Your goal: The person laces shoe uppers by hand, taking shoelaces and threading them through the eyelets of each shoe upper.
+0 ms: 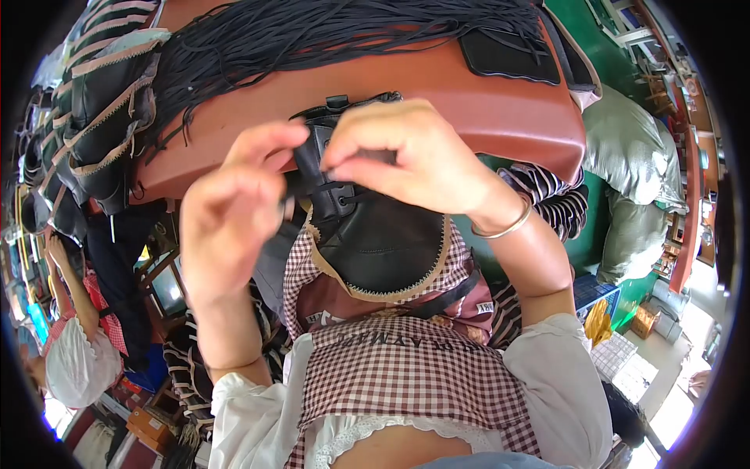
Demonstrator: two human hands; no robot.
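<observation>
Black upper [383, 250]: centre of frame, toe toward the lower edge, top end against the bench. Dark lace [337, 186] crosses the facing at the lower eyelets, so that portion reads as done. Higher eyelets are largely behind fingers; number left without lace cannot be counted. Judged partway, probably early.

Right hand [418, 152], over the facing: thumb and forefinger tips nearly together, a narrow pinch; whether lace is between them cannot be told. Left hand [234, 207], beside it: fingers curled, blurred; a dark strand runs near the fingertips, hold uncertain.

Materials: upper smooth, faintly glossy, rounded at the toe, with a tan zigzag-edged border. Bench [312, 102]: reddish-brown, smooth, front edge rounded. Along the upper edge of frame, lace bundle [328, 39]: flat, thin, dark strands, loosely tangled. Black pad [512, 59], upper right: flat, corners rounded.

Further out: more uppers [109, 117] stacked upper left, same zigzag edging; gingham apron [406, 367] below centre; sacks [633, 148] at right, pale, shiny, bulging. Another person [78, 367], lower left, white sleeve.
</observation>
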